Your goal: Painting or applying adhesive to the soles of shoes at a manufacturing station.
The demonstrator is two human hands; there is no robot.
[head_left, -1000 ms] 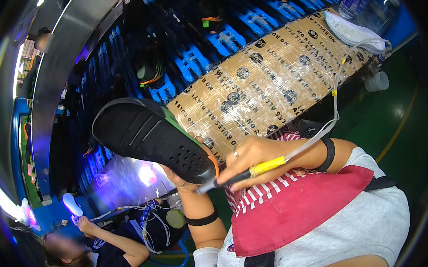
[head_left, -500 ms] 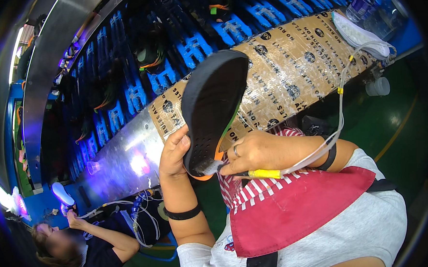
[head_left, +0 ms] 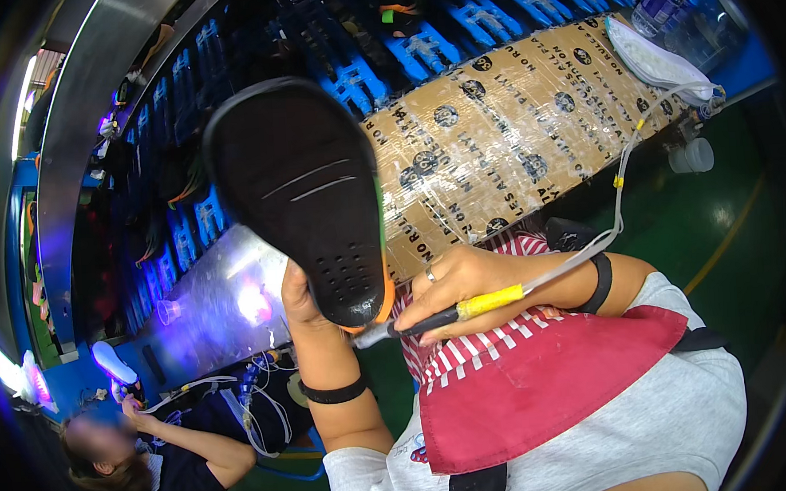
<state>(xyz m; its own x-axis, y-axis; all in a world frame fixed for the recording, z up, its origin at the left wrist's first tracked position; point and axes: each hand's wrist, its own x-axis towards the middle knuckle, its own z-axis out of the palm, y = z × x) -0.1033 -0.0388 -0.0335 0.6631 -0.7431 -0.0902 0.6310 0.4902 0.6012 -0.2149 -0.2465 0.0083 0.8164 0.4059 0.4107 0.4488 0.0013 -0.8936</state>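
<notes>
My left hand point(head_left: 300, 295), closed round the heel end, holds up a black shoe sole point(head_left: 306, 197). Two slits and a patch of small holes mark its face; orange and green show along its edge. Most of the left fingers are hidden behind it. My right hand point(head_left: 466, 286), wearing a ring, grips a brush point(head_left: 437, 320) with a dark handle and a yellow sleeve. Its pale tip is beside the orange heel edge; I cannot tell whether they touch. From the sleeve a clear hose point(head_left: 580, 252) runs over my right forearm to the bench's far right.
Taped cardboard point(head_left: 460, 162) covers the bench. A white sole-shaped piece point(head_left: 654, 61), a bottle point(head_left: 663, 2) and a clear cup point(head_left: 692, 156) are at the right. Blue racks point(head_left: 423, 53) line the far side. At lower left, a co-worker point(head_left: 198, 433) holds a pale shoe piece point(head_left: 113, 362).
The sole has swung left and turned its face more toward me. The brush tip has left the heel face and moved down to the left, beside the heel edge.
</notes>
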